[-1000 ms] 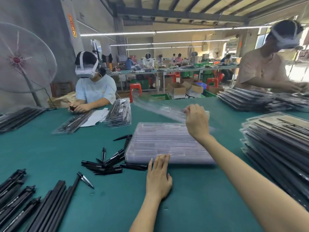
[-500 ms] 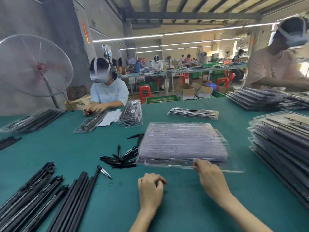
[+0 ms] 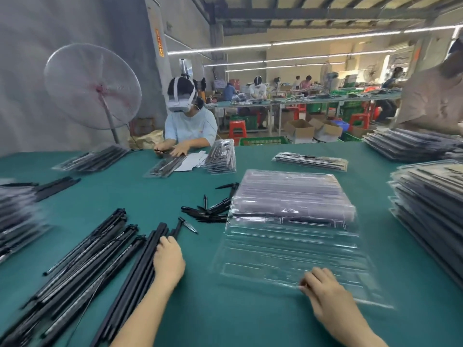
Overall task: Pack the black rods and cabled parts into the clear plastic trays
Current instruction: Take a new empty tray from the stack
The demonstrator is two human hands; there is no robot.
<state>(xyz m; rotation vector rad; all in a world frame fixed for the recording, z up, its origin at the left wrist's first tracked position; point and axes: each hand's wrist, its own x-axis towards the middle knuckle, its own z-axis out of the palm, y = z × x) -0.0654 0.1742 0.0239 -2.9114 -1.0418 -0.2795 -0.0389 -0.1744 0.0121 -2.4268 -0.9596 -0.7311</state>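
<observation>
An empty clear plastic tray (image 3: pixel 288 256) lies on the green table (image 3: pixel 225 316) in front of me, its far edge against the stack of empty clear trays (image 3: pixel 290 196). My right hand (image 3: pixel 325 294) pinches that tray's near edge. My left hand (image 3: pixel 169 262) curls onto the ends of the long black rods (image 3: pixel 135 284) at my left. Beside them lie black cabled parts (image 3: pixel 87 256). A pile of short black pen-like pieces (image 3: pixel 208 211) sits left of the tray stack.
Packed trays are stacked at the right (image 3: pixel 431 211), far right (image 3: pixel 411 146) and left edge (image 3: pixel 17 216). One packed tray (image 3: pixel 310 161) lies beyond the empty stack. A person in a headset (image 3: pixel 188 126) works across the table; a standing fan (image 3: pixel 92 86) is behind.
My right hand has drawn one clear tray off the stack toward me and laid it on the table. My left hand moved left from the table onto the black rods.
</observation>
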